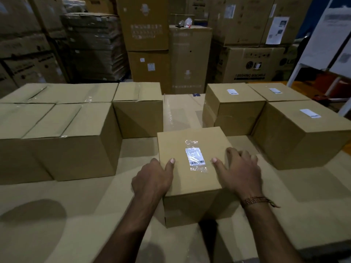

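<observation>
Head view: our left hand (153, 179) and right hand (239, 171) clasp the sides of a labelled box (193, 181), near centre between larger cartons (76, 149). We judge lifting comes next, needing an even squeeze.

Flat cardboard sheets (303, 215) form the bearing surface. The small labelled box (190, 183) sits at its middle. Left of that box stands a block of large taped cartons (62, 133), and behind-left of it a single carton (137, 103). Behind-right is one white-labelled carton (233, 103), with a bigger one (303, 130) to the right.
</observation>
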Tool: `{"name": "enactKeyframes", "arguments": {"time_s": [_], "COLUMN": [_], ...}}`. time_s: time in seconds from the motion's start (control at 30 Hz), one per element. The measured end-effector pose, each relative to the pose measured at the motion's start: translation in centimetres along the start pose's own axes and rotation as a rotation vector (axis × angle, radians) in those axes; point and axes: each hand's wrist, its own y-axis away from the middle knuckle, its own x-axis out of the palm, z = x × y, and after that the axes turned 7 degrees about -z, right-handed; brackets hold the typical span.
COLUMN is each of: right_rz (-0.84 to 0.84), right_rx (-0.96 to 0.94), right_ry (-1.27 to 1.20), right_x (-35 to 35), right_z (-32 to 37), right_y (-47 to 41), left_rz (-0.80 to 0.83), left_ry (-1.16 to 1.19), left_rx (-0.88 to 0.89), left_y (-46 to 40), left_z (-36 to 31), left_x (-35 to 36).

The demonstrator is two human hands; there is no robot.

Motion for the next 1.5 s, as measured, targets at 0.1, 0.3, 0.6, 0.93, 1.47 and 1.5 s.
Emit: {"name": "enactKeyframes", "arguments": {"time_s": [0.1, 0.3, 0.6, 0.93, 1.47, 1.5], "right_rz": [-0.011, 0.009, 0.067, -0.027, 0.034, 0.028], "right_rx": [-0.021, -0.073, -0.154, -0.252, -0.448, -0.450], "right_ry": [-0.008, 0.002, 0.096, 0.017, -0.319, -0.320], "right_x": [0.2, -0.3, -1.1, -1.0, 3.7, 3.8], "right_z": [1.7, 4.1, 4.8, 5.6, 9.1, 9.0], "right_y": [1.8, 3.8, 4.4, 2.3, -0.4, -0.3], "left_rz": [0.012, 0.006, -0.093, -0.104, -0.104, -0.104], "left_ry": [-0.068, -0.163, -0.133, 0.147, 0.172, 0.177], "left_rx": [-0.039, -0.120, -0.159, 0.125, 0.282, 0.279], "left_y": [0.4, 1.1, 0.3, -0.6, -0.7, -0.7], "left_z": [2.1, 4.4, 4.6, 3.9, 4.6, 4.6], "left_x": [-1.6, -3.7, -3.9, -1.1, -0.3, -0.4]}}
